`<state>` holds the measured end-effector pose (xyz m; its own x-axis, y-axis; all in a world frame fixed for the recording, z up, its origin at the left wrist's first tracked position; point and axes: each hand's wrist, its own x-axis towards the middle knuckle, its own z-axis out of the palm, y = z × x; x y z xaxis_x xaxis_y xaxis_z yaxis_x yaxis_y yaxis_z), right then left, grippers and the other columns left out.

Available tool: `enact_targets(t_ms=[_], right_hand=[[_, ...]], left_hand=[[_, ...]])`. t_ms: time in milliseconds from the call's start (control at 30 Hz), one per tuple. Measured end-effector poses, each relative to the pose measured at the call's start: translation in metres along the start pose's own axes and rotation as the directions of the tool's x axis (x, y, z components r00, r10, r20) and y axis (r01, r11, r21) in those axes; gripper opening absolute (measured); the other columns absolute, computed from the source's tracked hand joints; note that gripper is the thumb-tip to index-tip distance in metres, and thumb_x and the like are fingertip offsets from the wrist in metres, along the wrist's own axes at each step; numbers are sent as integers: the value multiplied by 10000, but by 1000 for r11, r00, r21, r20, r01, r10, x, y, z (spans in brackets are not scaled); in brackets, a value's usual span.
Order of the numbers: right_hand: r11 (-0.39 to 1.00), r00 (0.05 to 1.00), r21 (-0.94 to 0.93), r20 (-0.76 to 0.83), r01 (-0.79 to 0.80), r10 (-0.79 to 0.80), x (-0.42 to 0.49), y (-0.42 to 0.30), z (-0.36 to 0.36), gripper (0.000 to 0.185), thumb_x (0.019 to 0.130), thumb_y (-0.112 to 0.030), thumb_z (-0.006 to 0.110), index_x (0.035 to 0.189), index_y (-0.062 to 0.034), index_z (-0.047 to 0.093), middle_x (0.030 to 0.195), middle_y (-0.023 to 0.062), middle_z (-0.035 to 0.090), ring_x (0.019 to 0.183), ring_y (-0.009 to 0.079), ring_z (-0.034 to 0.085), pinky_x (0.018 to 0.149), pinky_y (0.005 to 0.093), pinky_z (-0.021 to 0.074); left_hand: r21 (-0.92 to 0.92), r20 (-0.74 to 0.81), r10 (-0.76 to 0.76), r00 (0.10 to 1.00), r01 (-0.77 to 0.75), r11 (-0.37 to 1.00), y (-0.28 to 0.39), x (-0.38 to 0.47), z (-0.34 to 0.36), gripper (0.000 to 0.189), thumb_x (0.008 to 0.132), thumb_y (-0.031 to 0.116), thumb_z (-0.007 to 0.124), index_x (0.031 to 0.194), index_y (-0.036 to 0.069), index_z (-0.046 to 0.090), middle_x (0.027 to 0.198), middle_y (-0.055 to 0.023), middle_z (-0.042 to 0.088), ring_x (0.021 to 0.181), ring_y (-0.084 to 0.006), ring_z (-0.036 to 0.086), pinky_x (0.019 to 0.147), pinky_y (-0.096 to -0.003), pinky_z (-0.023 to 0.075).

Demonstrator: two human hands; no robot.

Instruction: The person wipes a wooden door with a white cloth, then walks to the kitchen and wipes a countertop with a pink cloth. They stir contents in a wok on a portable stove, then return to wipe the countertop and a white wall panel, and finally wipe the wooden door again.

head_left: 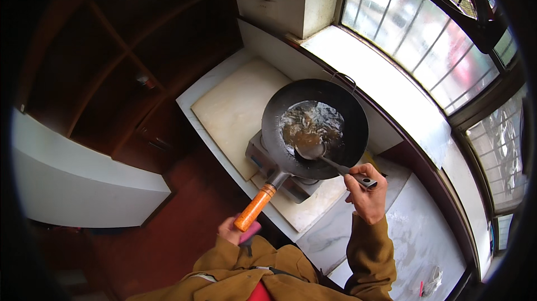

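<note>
A dark wok with liquid in it rests on a portable stove. My right hand grips the handle of a ladle or turner, whose broad end dips into the liquid at the near right of the wok's bottom. The wok's orange wooden handle points toward me. Just beside and partly behind its end is my left hand, with a pink thing at its fingers. The left fingers are partly hidden and blurred, so their hold cannot be made out.
Pale boards lie under and beside the stove on a marble-look counter. A low wall and bright window sill run behind the wok. A crumpled clear plastic thing lies at the lower right. Dark wooden shelves stand left.
</note>
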<state>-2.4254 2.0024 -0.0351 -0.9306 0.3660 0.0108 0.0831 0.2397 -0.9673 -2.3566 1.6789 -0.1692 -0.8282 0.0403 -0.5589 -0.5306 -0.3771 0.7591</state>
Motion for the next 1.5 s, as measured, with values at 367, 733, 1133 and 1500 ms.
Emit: enact_targets(t_ms=[367, 733, 1133, 1500], right_hand=[[997, 988, -59, 145, -47, 55, 18, -34, -16, 297, 877, -231, 733, 764, 23, 628, 525, -8, 524, 449, 44, 487, 394, 228, 361], [985, 992, -173, 127, 26, -4, 33, -36, -8, 222, 824, -143, 725, 728, 36, 634, 547, -3, 537, 541, 34, 469, 483, 225, 374], [993, 995, -111, 92, 48, -38, 67, 9, 11, 154, 821, -124, 687, 779, 19, 644, 577, 22, 580, 500, 64, 534, 485, 240, 432], [915, 987, -378, 120, 143, -104, 70, -60, -33, 423, 824, -343, 778, 694, 27, 620, 531, 19, 507, 508, 89, 453, 474, 269, 387]], left_hand=[[544, 580, 626, 521, -820, 178, 30, -21, 92, 488, 643, 9, 715, 1120, 30, 610, 1119, -147, 612, 915, -327, 645, 804, -384, 525], [647, 608, 652, 453, -759, -76, 61, -15, 92, 475, 591, 41, 733, 1056, 33, 634, 1067, -128, 639, 985, -326, 616, 915, -459, 455], [734, 605, 570, 556, -667, -128, 64, 1, 71, 468, 664, 60, 722, 1121, 80, 623, 1210, -177, 547, 1017, -367, 594, 829, -444, 522], [714, 642, 608, 467, -654, -252, 67, -2, 85, 409, 642, 58, 722, 1046, 52, 656, 1154, -133, 599, 1061, -326, 587, 859, -430, 463]])
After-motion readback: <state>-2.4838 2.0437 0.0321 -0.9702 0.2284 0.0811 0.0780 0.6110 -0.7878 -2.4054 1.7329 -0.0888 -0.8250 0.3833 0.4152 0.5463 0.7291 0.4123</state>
